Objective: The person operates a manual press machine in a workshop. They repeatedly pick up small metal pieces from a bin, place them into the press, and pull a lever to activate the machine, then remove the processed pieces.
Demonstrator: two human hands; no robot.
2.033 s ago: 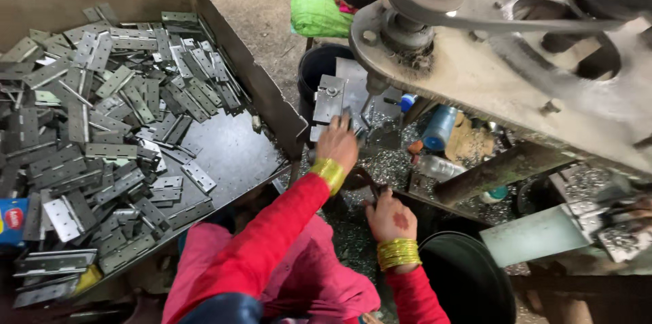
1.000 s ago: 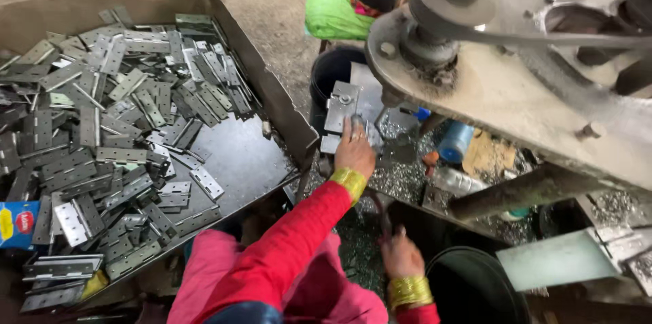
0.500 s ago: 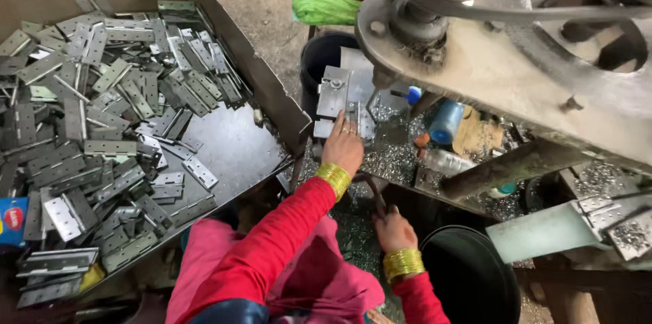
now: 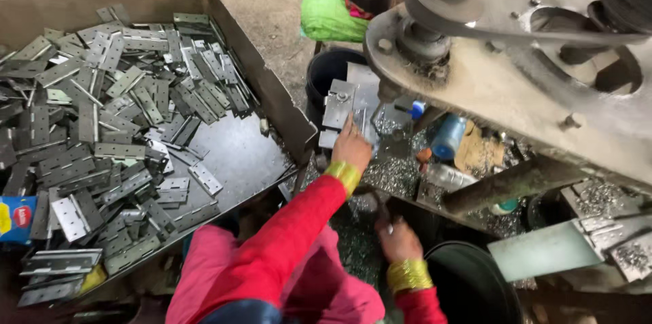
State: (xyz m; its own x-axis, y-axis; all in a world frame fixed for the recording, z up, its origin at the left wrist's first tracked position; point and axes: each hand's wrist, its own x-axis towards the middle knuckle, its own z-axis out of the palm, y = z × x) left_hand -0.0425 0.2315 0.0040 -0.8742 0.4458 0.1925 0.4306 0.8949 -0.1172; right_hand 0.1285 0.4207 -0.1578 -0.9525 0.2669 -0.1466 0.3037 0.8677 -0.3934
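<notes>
- Nearest to you, your right hand (image 4: 399, 241) is low at the near edge of the bench, fist closed round a thin dark handle (image 4: 380, 207) that rises from it; a stack of gold bangles sits on that wrist.
- Just right of it stands a black bucket (image 4: 468, 283).
- Further out, your left hand (image 4: 352, 147), in a red sleeve with gold bangles, reaches to the hinge (image 4: 338, 104) under the machine; the fingers touch its near edge, but you cannot tell whether they grip it.
- The hinge is a flat grey metal plate, upright-rectangular, with screw holes, lying on a bright steel plate among silvery shavings (image 4: 390, 173).
- Right of it lie a blue tube (image 4: 448, 136) and a scrap of cardboard.
- Over all this hangs the machine's pulley arm (image 4: 502, 86), grey and dusty.
- On your left, a big cardboard tray (image 4: 244, 154) holds a heap of grey hinges (image 4: 102, 127).
</notes>
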